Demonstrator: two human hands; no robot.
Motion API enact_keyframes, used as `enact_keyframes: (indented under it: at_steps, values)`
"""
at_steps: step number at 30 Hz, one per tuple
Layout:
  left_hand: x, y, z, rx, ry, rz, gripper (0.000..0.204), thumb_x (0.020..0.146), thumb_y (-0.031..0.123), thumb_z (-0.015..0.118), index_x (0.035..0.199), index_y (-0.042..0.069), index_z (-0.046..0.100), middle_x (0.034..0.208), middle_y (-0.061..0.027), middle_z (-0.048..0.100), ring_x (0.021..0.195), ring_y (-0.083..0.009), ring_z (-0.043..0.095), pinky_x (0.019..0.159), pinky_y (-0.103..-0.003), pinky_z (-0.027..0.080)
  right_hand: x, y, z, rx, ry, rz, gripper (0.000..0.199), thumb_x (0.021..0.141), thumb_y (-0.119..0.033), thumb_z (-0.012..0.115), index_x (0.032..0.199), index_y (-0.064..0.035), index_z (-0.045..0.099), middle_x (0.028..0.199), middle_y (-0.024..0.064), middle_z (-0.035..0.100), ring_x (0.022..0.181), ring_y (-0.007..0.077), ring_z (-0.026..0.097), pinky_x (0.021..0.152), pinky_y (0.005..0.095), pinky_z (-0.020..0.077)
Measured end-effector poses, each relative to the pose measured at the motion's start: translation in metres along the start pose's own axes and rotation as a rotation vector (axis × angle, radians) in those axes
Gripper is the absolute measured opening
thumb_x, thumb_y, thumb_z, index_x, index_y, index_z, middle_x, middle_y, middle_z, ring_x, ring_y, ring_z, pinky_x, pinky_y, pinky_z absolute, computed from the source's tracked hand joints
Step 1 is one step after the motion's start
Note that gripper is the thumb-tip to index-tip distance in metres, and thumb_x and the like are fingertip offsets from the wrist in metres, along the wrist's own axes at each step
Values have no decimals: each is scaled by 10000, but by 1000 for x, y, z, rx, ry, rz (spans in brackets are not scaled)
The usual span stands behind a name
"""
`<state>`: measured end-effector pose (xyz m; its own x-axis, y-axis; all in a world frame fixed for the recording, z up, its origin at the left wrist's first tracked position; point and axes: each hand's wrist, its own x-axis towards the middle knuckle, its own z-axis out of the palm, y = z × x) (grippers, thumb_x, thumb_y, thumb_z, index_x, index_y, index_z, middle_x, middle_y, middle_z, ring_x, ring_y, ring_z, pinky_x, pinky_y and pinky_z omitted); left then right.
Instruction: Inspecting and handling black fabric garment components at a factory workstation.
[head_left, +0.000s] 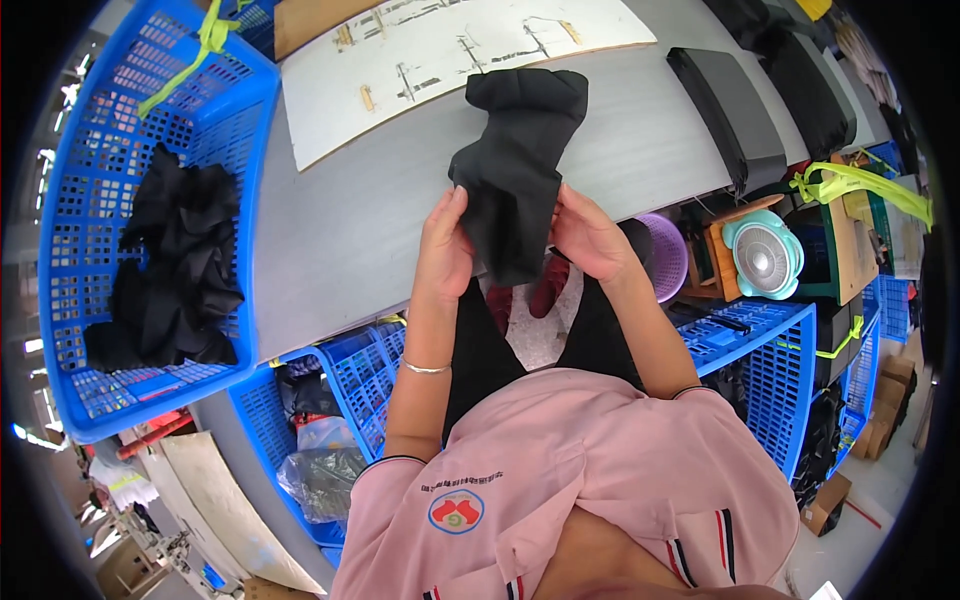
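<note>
A black fabric piece (515,165) lies partly on the grey table (340,220) and hangs off its near edge. My left hand (445,245) pinches its lower left edge. Gripping the lower right edge is my right hand (590,235). Both hands hold the cloth just in front of the table's edge, above my lap. A silver bangle sits on my left wrist.
A blue plastic basket (90,200) on the left holds a heap of black fabric (175,270). A white board (440,50) lies at the back of the table. Black pads (730,110) rest on the right. Blue crates (770,360), a small fan (765,255) and a purple basket (665,255) stand below.
</note>
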<state>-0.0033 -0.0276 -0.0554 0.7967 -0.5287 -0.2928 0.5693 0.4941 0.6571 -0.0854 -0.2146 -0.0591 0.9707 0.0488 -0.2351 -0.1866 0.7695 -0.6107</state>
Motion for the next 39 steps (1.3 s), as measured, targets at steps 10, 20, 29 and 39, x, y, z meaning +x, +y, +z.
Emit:
enact_keyframes:
  at_steps: [10, 20, 29, 39]
  values:
    - [12, -21, -14, -537, -233, -226, 442, 1018, 330, 523, 1313, 1, 548, 1318, -134, 607, 1213, -247, 585, 1071, -382, 451, -10, -5, -16, 140, -23, 29, 517, 955, -372, 626, 1366, -74, 529, 1333, 56, 595, 1235, 202, 539, 1064, 389, 389]
    - [8, -29, -30, -453, -111, -144, 422, 936, 108, 632, 1328, -14, 533, 1282, -132, 632, 1062, -199, 660, 903, -318, 562, -7, -22, -29, 115, -155, 33, 488, 884, -244, 719, 1289, -19, 565, 1238, 59, 650, 1132, 173, 613, 1016, 344, 453]
    - [8, -20, 6, 837, 353, 697, 325, 840, -105, 635, 1145, 6, 656, 844, 31, 516, 635, 1, 492, 568, -153, 401, 5, -4, -13, -1071, 791, -567, 149, 867, -100, 706, 944, -31, 600, 629, 5, 580, 570, 74, 523, 540, 273, 431]
    - [-15, -13, 0, 366, 132, 228, 302, 889, -30, 637, 1183, 29, 599, 896, -1, 604, 687, -61, 572, 586, -206, 475, -16, -12, -13, -743, 434, -302, 272, 903, -207, 713, 1044, 8, 623, 737, 5, 595, 664, 66, 538, 618, 234, 468]
